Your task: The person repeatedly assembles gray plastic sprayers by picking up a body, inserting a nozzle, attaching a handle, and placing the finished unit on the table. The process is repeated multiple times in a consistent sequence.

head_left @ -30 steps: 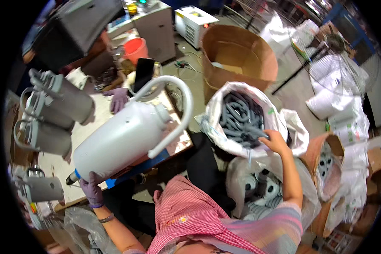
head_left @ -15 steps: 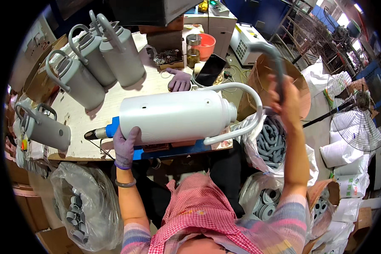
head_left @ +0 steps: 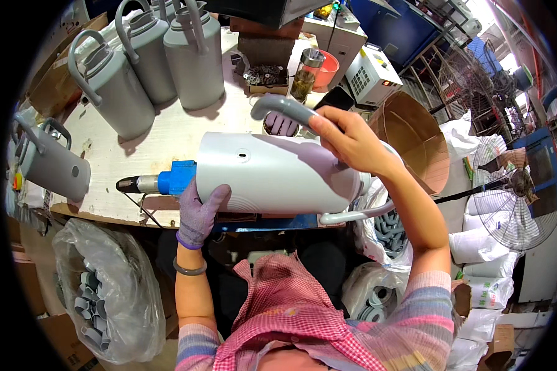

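A light grey vacuum jug body point(head_left: 260, 179) lies on its side across the front of the table. My left hand point(head_left: 199, 216), in a purple glove, grips its base end, thumb on the near side. My bare right hand point(head_left: 356, 142) is closed round one end of a curved, darker grey handle point(head_left: 284, 107), held above the jug body. The handle's free end points left. My right hand and forearm hide part of the jug's neck end, where a pale looped bar point(head_left: 359, 213) shows. Beside the base lies a blue tool point(head_left: 182, 175) with a metal barrel and black tip.
Several grey jugs point(head_left: 195, 65) stand at the back left; another jug point(head_left: 54, 162) leans at the left edge. Behind the work are a box of small metal parts point(head_left: 266, 77), a lidded glass jar point(head_left: 306, 77) and a purple glove point(head_left: 281, 123). Bagged grey handles point(head_left: 387, 238) sit at right.
My right hand has swung left with the grey handle, from beyond the jug's neck end to above its body. My left hand stays at the base. The whole view has shifted somewhat.
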The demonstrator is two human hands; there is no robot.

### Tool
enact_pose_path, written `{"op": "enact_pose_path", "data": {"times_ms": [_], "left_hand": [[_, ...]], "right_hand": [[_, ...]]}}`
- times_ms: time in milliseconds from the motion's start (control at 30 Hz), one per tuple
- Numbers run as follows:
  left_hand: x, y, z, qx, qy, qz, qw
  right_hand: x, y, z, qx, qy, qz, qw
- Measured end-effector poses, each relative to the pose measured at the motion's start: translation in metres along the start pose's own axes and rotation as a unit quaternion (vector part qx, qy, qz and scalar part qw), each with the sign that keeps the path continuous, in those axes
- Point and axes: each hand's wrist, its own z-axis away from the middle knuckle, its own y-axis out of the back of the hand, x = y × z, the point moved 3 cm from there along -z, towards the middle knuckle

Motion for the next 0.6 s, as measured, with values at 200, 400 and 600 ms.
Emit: {"op": "enact_pose_path", "data": {"times_ms": [200,400,600], "left_hand": [[0.001,0.0,-0.001,-0.005,0.029,0.019,0.999],[-0.002,0.0,-0.001,-0.006,0.044,0.025,0.999],[-0.002,0.001,-0.001,-0.013,0.074,0.031,0.997]], "right_hand": [[-0.004,0.002,-0.002,0.031,0.013,0.016,0.999],[0.001,0.001,-0.006,-0.008,-0.032,-0.002,0.999],[-0.006,-0.004,-0.008,-0.008,-0.044,0.033,0.998]]}}
